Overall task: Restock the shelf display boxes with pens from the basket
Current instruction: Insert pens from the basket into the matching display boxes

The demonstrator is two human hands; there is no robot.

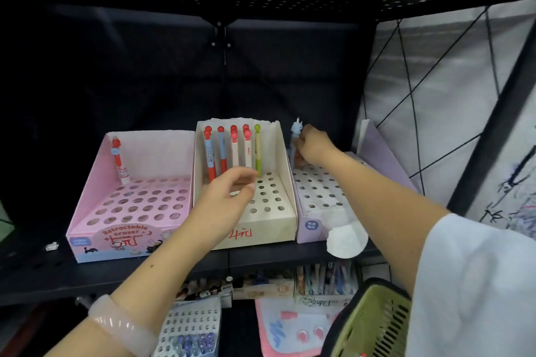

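A: Placing seems to be the step now. Right hand (pixel 314 145) is at the far left corner of the purple box (pixel 311 226), and its fingers (pixel 303 140) pinch a pale blue pen (pixel 295 136) with an animal top. The pen stands nearly upright, with its lower end hidden behind the hand.

B: Is it already in a hole?

A: I cannot tell. The tip is covered, so it may be seated or only touching the holed panel. I judge that the next move needs the pen kept straight over one hole of the far row and pushed down until it stands alone, and only then let go.

B: And the left hand (pixel 229 194)?

A: It hovers over the near part of the white box (pixel 287 197), which is in the middle. Its fingers are loosely curled, the thumb near the forefinger, and I see nothing between them. Behind it, in the far rows of that box, several red-topped pens (pixel 222 151) and one green pen (pixel 257 151) stand.

B: How far is the work?

A: Early, I think. The pink box (pixel 87 211) on the left has one pen (pixel 117 156) at its far left corner and many free holes. The green basket (pixel 374 324) is at the near right, below the shelf (pixel 43 272); the sleeve hides most of it, so the remaining pens are not visible.
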